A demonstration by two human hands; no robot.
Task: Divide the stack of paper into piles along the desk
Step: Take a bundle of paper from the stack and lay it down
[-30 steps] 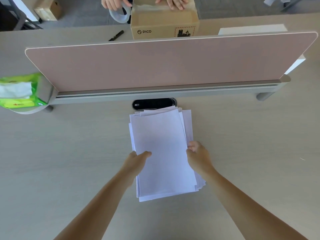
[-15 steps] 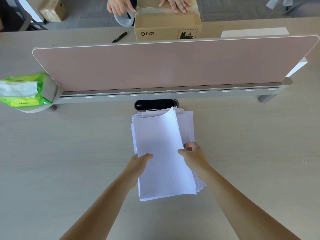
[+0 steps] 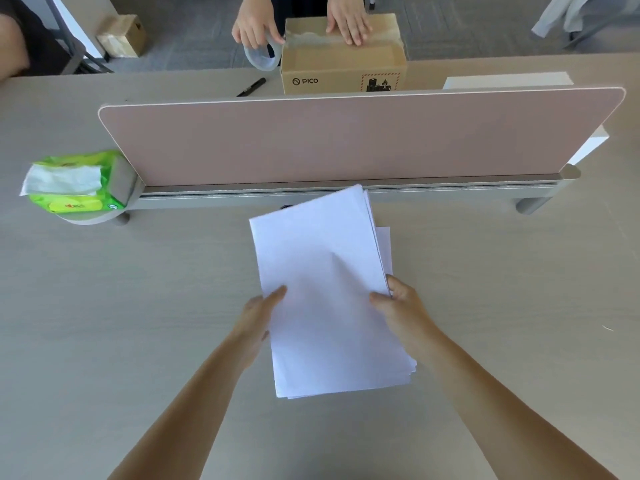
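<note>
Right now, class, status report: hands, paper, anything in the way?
Left hand, right hand both gripping top sheets, far end raised above stack. No piles laid yet. Divider close behind; tissue pack far left.

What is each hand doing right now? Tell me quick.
Left hand: holding the paper stack by the left edge, thumb on top.
Right hand: pinching its right edge.

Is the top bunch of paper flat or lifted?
Lifted: the left hand and right hand grip the top sheets, whose far edge overlaps the divider rail; lower sheets lie beneath.
</note>
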